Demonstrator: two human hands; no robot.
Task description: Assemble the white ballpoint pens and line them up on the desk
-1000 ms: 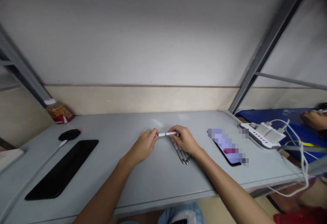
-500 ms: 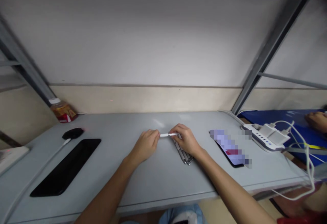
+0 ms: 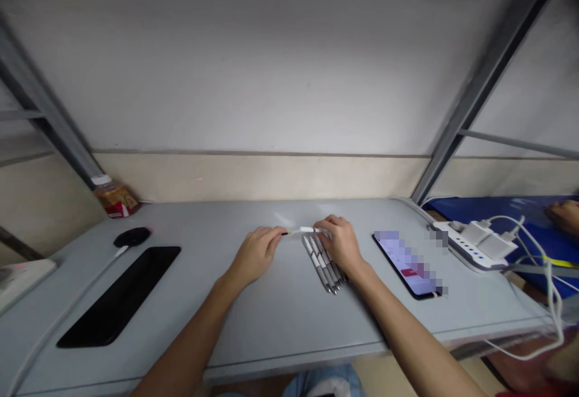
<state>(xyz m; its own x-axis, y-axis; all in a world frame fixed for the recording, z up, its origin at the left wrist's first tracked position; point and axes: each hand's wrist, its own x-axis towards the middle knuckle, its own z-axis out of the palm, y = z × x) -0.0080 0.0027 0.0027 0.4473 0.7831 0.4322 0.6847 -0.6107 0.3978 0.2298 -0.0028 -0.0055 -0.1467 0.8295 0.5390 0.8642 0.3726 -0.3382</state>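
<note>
White pen barrel (image 3: 308,229) shows crosswise over the middle of the desk (image 3: 262,324), just beyond the far ends of a bunch of white-and-grey pens (image 3: 322,264). Its right part is pinched by the fingers of the right hand (image 3: 340,245). The left hand (image 3: 256,253) has its fingers closed on a slim piece (image 3: 290,233), dark and yellow near the grip and pale towards the barrel; it looks like a refill, though it is too small to be sure. Whether its right end sits inside the barrel's mouth or just short of it, I cannot tell.

For handling these two parts well, they are best held on one straight line, since any angle between them could bend or jam something so thin. A light pinch close to the joint should steer better than a hard squeeze further out, and small, even movements along the length seem safer than a jerk. The pens lie just under the right hand, so a low wrist could scatter them; lifting it slightly would help. The lit phone (image 3: 402,267) lies well to the right, clear of both hands.
</note>
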